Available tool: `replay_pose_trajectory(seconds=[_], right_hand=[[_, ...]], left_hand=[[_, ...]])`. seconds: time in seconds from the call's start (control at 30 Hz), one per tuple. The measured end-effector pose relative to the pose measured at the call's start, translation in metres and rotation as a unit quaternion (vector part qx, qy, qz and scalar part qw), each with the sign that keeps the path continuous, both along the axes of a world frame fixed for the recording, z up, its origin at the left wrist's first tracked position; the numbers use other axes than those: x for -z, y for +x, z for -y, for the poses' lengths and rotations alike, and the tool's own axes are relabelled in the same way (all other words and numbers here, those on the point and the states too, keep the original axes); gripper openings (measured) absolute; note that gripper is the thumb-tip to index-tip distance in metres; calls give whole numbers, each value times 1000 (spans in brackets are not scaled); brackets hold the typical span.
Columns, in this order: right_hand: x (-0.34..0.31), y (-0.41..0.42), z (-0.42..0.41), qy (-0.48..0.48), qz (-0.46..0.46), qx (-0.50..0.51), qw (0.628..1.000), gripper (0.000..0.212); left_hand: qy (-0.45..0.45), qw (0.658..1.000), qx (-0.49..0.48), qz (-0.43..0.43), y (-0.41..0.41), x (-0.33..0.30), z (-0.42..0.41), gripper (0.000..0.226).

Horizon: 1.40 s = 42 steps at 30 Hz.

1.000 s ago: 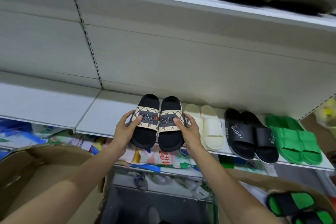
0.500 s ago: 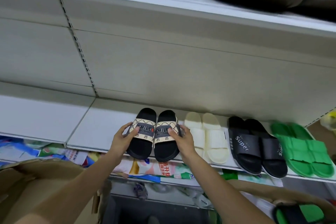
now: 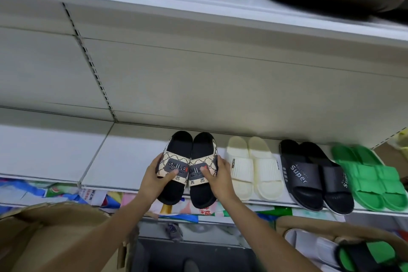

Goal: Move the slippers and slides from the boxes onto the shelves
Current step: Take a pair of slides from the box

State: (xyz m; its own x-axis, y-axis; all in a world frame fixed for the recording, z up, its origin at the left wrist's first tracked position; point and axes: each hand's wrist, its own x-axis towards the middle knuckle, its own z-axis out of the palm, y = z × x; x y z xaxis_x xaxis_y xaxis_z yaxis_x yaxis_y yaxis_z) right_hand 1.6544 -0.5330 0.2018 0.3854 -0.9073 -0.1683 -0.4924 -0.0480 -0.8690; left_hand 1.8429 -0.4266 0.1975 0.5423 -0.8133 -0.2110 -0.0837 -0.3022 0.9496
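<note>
A pair of black slides with beige patterned "SMILE" straps lies side by side on the white middle shelf, heels over its front edge. My left hand grips the left slide's strap, thumb on top. My right hand grips the right slide's strap the same way. To the right on the same shelf sit a cream pair, a black "Super" pair and a green pair.
A cardboard box stands open at lower left. Another box at lower right holds white slides and black-and-green slides. The upper shelf carries dark and grey slippers. Colourful packages fill the shelf below.
Both hands have pushed the patterned pair further back onto the shelf. The view has shifted slightly, bringing the lower right box's white slides into sight.
</note>
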Motion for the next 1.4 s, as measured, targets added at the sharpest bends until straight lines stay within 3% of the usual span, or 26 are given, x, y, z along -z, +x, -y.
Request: replay_pose_trajectory(seconds=[0.07, 0.23, 0.33, 0.4, 0.47, 0.77, 0.83, 0.9, 1.07, 1.27, 1.4], right_hand=[[1, -1, 1, -16, -5, -13, 1000, 60], [15, 2, 3, -35, -17, -28, 999, 59], [36, 6, 10, 1, -19, -1, 1000, 63], [31, 8, 11, 16, -15, 6, 1000, 46], [25, 10, 13, 33, 3, 18, 999, 33], [37, 19, 32, 43, 6, 34, 998, 17], [14, 18, 26, 36, 10, 33, 999, 22], [-7, 12, 25, 26, 16, 24, 999, 36], [-54, -17, 22, -78, 29, -36, 996, 50], [-103, -78, 3, -200, 22, -36, 979, 42], [-117, -125, -24, -227, 31, 6, 973, 39]], left_hand=[[1, 998, 19, 61, 3, 8, 3, 47], [105, 966, 18, 236, 15, 41, 8, 61], [38, 983, 23, 180, 11, 27, 11, 40], [4, 989, 18, 145, 10, 20, 12, 34], [0, 992, 19, 124, 12, 16, 13, 32], [51, 997, 26, 58, 23, 1, 25, 36], [64, 994, 13, 83, 23, -4, 24, 51], [40, 985, 16, 166, 23, -11, 21, 55], [-94, 958, 119, 243, 7, -50, 26, 43], [-193, 943, 194, 190, -46, -98, 36, 36], [-241, 928, 239, 154, -95, -114, 37, 31]])
